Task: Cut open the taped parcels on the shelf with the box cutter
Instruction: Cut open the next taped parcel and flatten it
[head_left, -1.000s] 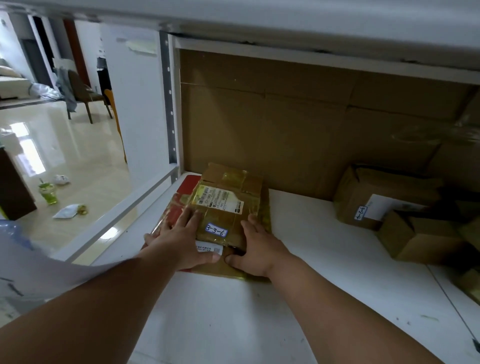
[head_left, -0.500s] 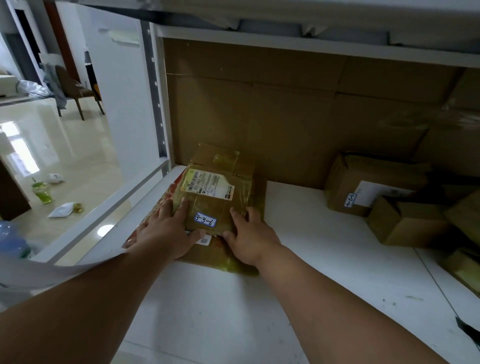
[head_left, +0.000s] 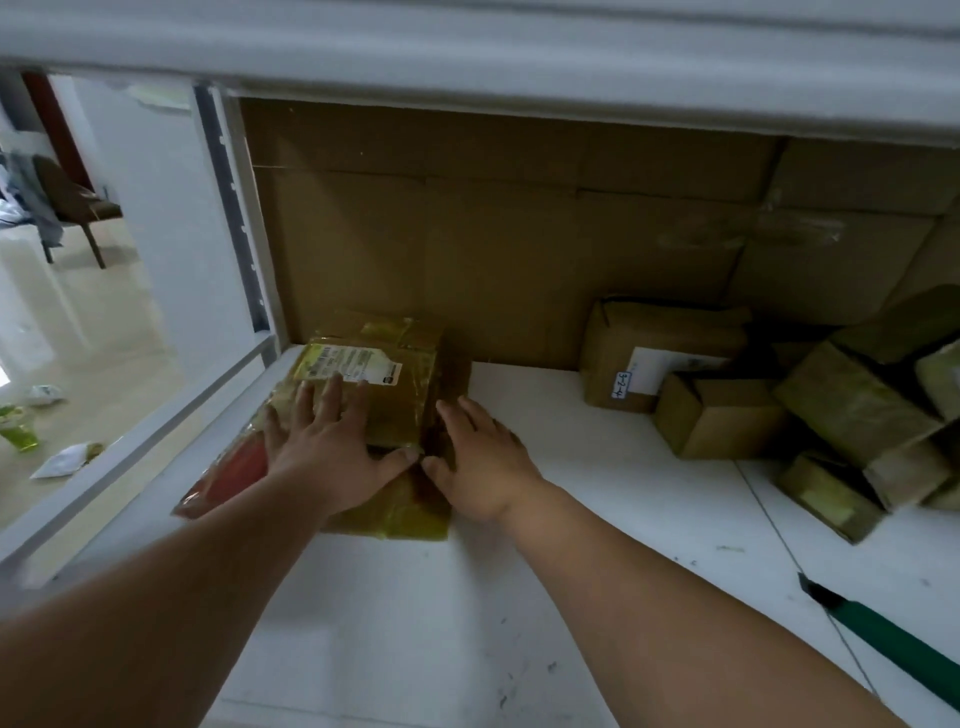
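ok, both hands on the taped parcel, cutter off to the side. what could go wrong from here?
1. The green-handled box cutter lies at the right shelf edge, its dark tip pointing inward; a blind reach could catch the tip.
2. The yellow-taped cardboard parcel sits atop a flat red-and-yellow wrapped package; the left hand rests flat on it and the right hand is beside it, so it may slide when cut.

left hand bare | right hand bare | forearms unsleeved
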